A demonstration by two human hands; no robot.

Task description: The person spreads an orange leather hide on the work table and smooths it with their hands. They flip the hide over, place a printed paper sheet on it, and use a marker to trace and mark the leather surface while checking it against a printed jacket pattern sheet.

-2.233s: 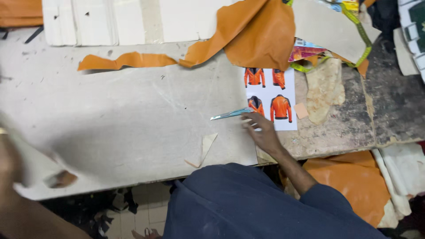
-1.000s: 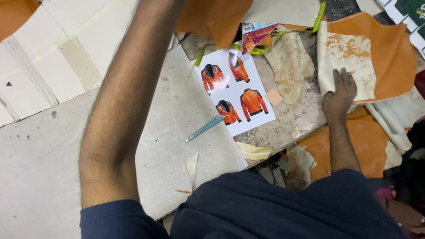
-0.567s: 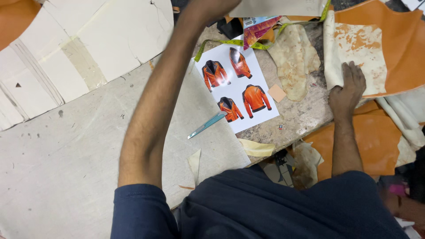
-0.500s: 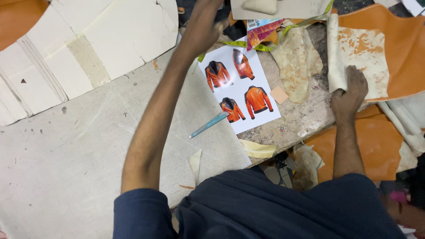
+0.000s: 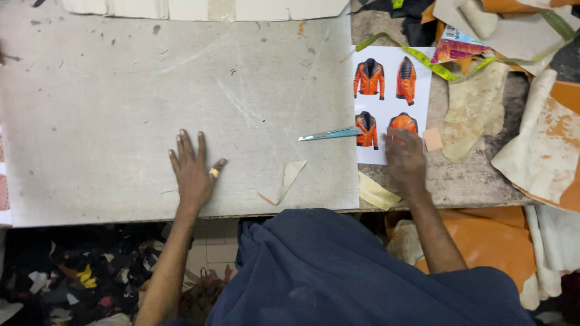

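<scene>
Left hand [image 5: 193,172] lies open, flat on the grey scuffed board [image 5: 121,90], centre frame. Right hand [image 5: 405,160], open, presses the white sheet of orange jacket pictures [image 5: 391,90], right of centre.

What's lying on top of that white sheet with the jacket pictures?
On the white sheet, the right hand rests over its lower right corner, partly covering one jacket picture. A blue-green blade tool overlaps its left edge, and a yellow tape measure crosses the upper right corner. What lies beneath the sheet is hidden.
</scene>
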